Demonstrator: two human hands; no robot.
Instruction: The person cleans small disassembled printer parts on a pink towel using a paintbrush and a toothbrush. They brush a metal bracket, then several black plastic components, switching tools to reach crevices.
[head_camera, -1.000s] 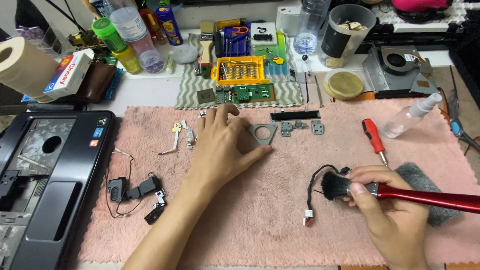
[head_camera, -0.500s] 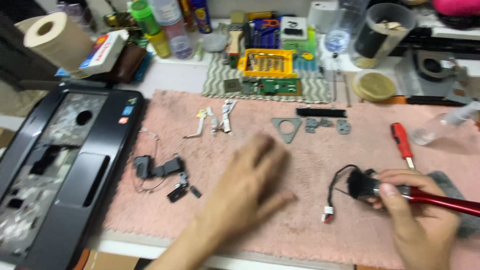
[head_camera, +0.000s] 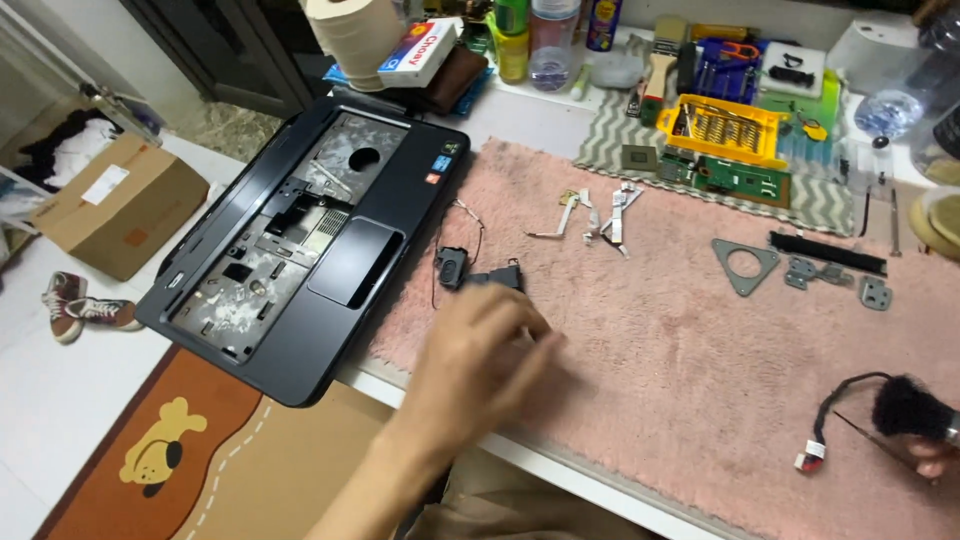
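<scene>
1. Your left hand (head_camera: 480, 355) is over the pink mat (head_camera: 680, 330), near its front-left edge. The fingers are loosely curled and half open. I see nothing held in it, but the fingertips are blurred.
2. The thing nearest to this hand is the black speaker set (head_camera: 478, 272) w/ thin wires. It lies just beyond the fingertips, up and a bit left in the picture, so away from your body. Touching or only very close: cannot tell, the hand covers part of it.
3. The long axis of the set goes approx. left to right, from the round speaker to the blocky one, so across the line of your fingers.
4. Your right hand (head_camera: 935, 458) is at the far right edge, mostly out of view. It seems closed on a black brush (head_camera: 905, 408); a cable (head_camera: 835, 420) w/ small connector lies just beside the bristles.
5. The left hand is much nearer to the speakers; the right is well apart from them.
6. The laptop case (head_camera: 300, 250) is left of the mat, hanging over the table edge.
</scene>
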